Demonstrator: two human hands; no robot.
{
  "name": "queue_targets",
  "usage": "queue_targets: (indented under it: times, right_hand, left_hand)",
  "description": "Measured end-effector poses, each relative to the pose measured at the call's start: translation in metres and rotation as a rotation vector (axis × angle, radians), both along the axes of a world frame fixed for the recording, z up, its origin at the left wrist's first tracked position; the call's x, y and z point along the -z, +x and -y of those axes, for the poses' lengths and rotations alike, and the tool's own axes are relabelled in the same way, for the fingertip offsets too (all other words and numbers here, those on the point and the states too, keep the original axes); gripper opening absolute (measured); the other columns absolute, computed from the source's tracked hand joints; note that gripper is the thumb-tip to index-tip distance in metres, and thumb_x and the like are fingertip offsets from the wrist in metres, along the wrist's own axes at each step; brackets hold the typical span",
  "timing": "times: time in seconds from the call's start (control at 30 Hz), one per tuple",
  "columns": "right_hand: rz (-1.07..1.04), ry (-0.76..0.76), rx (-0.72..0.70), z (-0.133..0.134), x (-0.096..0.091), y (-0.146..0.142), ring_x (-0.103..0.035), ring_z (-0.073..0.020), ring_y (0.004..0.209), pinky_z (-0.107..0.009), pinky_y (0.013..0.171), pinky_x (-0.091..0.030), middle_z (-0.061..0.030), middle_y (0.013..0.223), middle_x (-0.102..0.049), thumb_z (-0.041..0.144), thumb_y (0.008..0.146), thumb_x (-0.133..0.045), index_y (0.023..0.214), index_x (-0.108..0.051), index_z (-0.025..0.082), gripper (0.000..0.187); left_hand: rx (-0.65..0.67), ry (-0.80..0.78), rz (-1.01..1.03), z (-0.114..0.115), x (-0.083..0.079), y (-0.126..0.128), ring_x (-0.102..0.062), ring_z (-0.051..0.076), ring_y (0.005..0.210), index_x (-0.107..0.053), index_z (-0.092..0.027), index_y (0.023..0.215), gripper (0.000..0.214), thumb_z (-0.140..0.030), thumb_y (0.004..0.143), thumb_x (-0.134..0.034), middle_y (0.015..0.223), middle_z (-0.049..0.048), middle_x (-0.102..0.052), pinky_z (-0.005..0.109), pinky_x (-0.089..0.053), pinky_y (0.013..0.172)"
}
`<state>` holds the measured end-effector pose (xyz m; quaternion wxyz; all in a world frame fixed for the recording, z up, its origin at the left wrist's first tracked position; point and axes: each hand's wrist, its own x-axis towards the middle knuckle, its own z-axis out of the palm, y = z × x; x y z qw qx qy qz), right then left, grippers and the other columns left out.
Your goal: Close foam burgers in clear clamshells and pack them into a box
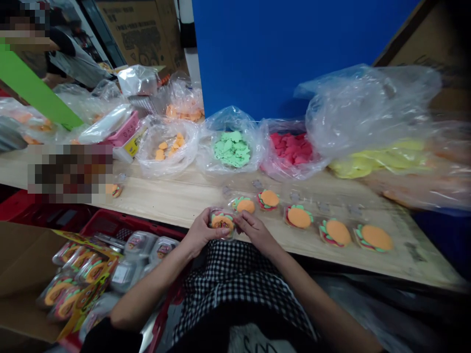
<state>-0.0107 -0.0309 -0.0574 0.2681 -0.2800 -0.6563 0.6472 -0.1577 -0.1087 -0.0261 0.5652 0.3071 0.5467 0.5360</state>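
Note:
A small clear plastic box with a toy burger (222,220) inside is between my hands at the table's front edge. My left hand (200,234) wraps round its left side, thumb along the front. The fingers of my right hand (253,231) are pinched together at its right edge. Just behind it, an open clear box holds another toy burger (244,205). To the right, several more open boxes stand in a row, each with a toy burger, such as the nearest orange-topped one (299,216).
Plastic bags of orange pieces (171,147), green pieces (232,148) and red pieces (292,148) line the table's back, before a blue panel (287,54). Below left, a red crate (103,223) and a cardboard box (22,279) hold packed burger boxes. Another person (73,56) is at far left.

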Motion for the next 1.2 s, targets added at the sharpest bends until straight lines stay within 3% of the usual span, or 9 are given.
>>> queue_targets:
  times: [0.1,0.17,0.33,0.43,0.6,0.67,0.73,0.9,1.2]
  right_hand:
    - [0.13,0.104,-0.107,0.001,-0.005,0.028,-0.04,-0.0114,0.064,-0.022,0.06,-0.034,0.0032,0.066,-0.041,0.043,0.082,-0.043,0.07,-0.045,0.019,0.026]
    - [0.198,0.136,-0.181,0.006,0.0,0.046,-0.04,-0.0117,0.065,-0.022,0.061,-0.033,0.0029,0.066,-0.041,0.04,0.083,-0.043,0.07,-0.045,0.019,0.025]
    - [0.269,0.12,-0.233,0.031,0.042,0.084,-0.04,-0.0124,0.068,-0.024,0.064,-0.034,0.0014,0.071,-0.042,0.038,0.083,-0.042,0.072,-0.043,0.019,0.023]
    - [0.276,0.09,-0.25,0.046,0.064,0.101,-0.04,-0.0126,0.068,-0.024,0.063,-0.034,0.001,0.071,-0.042,0.04,0.084,-0.042,0.073,-0.042,0.019,0.024]
    - [0.25,0.084,-0.292,0.056,0.07,0.117,-0.04,-0.0122,0.065,-0.025,0.061,-0.033,0.0012,0.067,-0.041,0.045,0.083,-0.041,0.069,-0.043,0.019,0.03]
    - [0.243,0.091,-0.273,0.057,0.069,0.119,-0.04,-0.0121,0.064,-0.025,0.06,-0.033,0.001,0.067,-0.042,0.046,0.084,-0.04,0.068,-0.044,0.019,0.031]
    - [0.24,0.103,-0.26,0.059,0.068,0.12,-0.041,-0.0121,0.064,-0.025,0.06,-0.033,0.0008,0.067,-0.042,0.045,0.084,-0.039,0.069,-0.044,0.019,0.031]
    - [0.222,0.189,-0.281,0.061,0.067,0.121,-0.042,-0.0119,0.066,-0.024,0.062,-0.033,0.0006,0.069,-0.043,0.04,0.085,-0.04,0.071,-0.044,0.019,0.026]
    - [0.198,0.207,-0.281,0.067,0.072,0.126,-0.042,-0.0114,0.064,-0.024,0.06,-0.033,0.0008,0.067,-0.043,0.036,0.086,-0.041,0.069,-0.044,0.019,0.025]
  left_hand:
    - [0.02,0.012,-0.055,0.01,0.006,0.017,-0.057,0.014,0.08,-0.046,-0.018,0.106,0.065,-0.019,0.05,-0.077,0.094,0.0023,-0.058,0.026,-0.045,0.073]
    - [0.061,0.01,-0.044,0.02,0.019,0.031,-0.057,0.014,0.079,-0.043,-0.018,0.108,0.065,-0.018,0.052,-0.076,0.096,0.0035,-0.058,0.027,-0.045,0.073]
    - [0.115,-0.014,0.067,0.053,0.07,0.07,-0.057,0.016,0.085,-0.04,-0.017,0.106,0.063,-0.019,0.054,-0.075,0.103,0.0078,-0.057,0.03,-0.044,0.077]
    - [0.118,-0.063,0.072,0.068,0.089,0.085,-0.057,0.017,0.085,-0.04,-0.016,0.106,0.065,-0.021,0.052,-0.076,0.102,0.0076,-0.056,0.031,-0.044,0.077]
    - [0.295,0.006,-0.043,0.073,0.087,0.078,-0.049,0.022,0.101,-0.044,-0.019,0.113,0.059,-0.029,0.061,-0.071,0.114,0.0096,-0.048,0.036,-0.04,0.086]
    - [0.247,0.072,-0.214,0.07,0.083,0.072,-0.043,0.023,0.108,-0.055,-0.018,0.104,0.04,-0.035,0.068,-0.063,0.115,0.0094,-0.045,0.035,-0.035,0.091]
    - [0.142,0.07,-0.323,0.066,0.08,0.068,-0.045,0.021,0.103,-0.062,-0.016,0.09,0.028,-0.037,0.072,-0.059,0.104,0.0079,-0.048,0.033,-0.036,0.09]
    - [0.095,-0.079,-0.22,0.06,0.077,0.072,-0.051,0.013,0.074,-0.061,-0.014,0.077,0.021,-0.032,0.066,-0.065,0.077,0.002,-0.052,0.026,-0.042,0.069]
    - [0.013,-0.188,-0.14,0.066,0.086,0.086,-0.049,0.011,0.06,-0.057,-0.013,0.064,0.022,-0.032,0.062,-0.067,0.063,-0.0007,-0.053,0.024,-0.04,0.06]
